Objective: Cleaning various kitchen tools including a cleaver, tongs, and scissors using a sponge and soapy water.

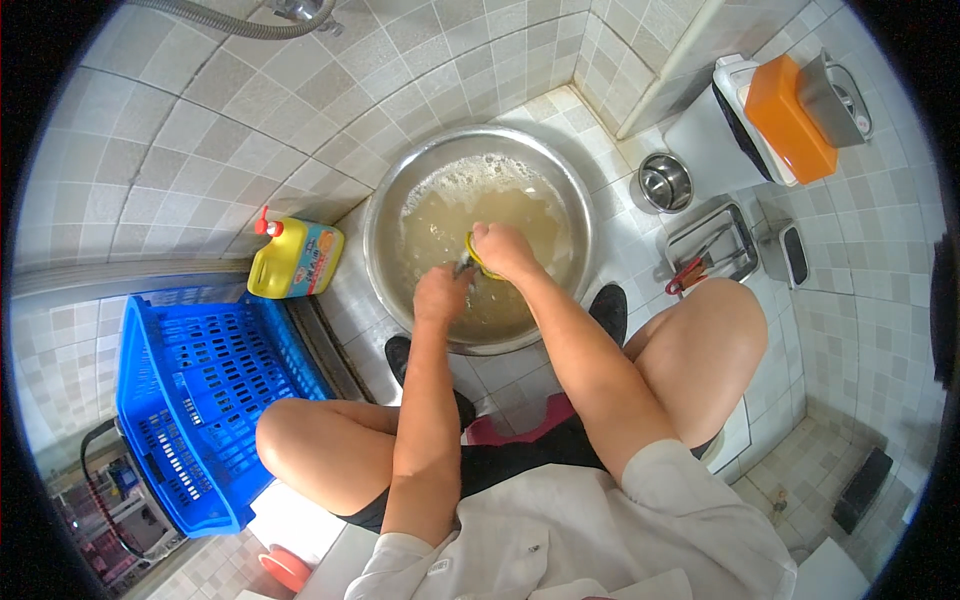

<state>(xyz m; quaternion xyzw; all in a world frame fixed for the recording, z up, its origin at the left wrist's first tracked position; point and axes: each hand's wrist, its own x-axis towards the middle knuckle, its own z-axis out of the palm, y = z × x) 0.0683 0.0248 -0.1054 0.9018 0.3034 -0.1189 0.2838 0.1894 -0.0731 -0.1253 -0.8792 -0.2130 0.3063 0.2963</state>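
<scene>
A wide round metal basin (384, 300) stands on the tiled floor, holding cloudy brownish water with foam along its far side. Over the water, my right hand (501, 247) is closed on a yellow-rimmed item (472, 246); its full shape is hidden by my fingers. My left hand (441, 295) is just to the left and nearer to me, its fingertips against a small dark grey thing (465, 265) beside the yellow rim. Whether that grey thing is part of the yellow-rimmed item, I cannot tell.
A yellow pump jug (296, 257) and a blue plastic crate (217, 375) are at the left. On the right are a metal pot (664, 184), a metal tray (742, 232) with red-handled tools (686, 276), and a white bin (712, 142) under an orange container (791, 120). My knees flank the basin's near side.
</scene>
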